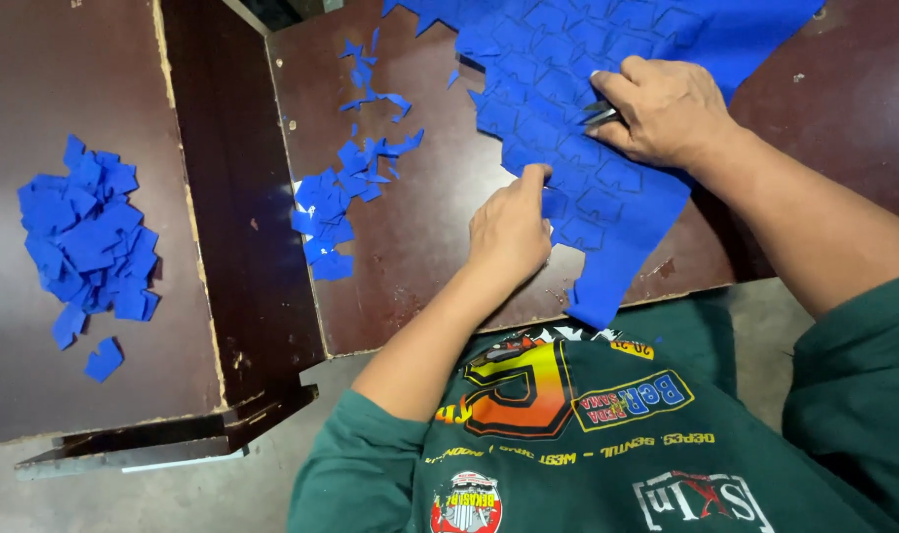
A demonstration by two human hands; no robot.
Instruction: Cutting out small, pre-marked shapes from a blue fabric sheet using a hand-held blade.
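A large blue sheet, marked out in small cut shapes, lies across the dark brown table. My left hand rests on the sheet's ragged lower-left edge, its fingers pinching one blue piece there. Farther up, my right hand presses on the sheet, closed around a small dark metal tool whose tip pokes out to the left. What kind of tool it is stays hidden under the fingers.
Loose blue cut pieces and thin scraps lie on the table left of my hands. A heap of blue pieces sits on a second brown board at far left, across a dark gap.
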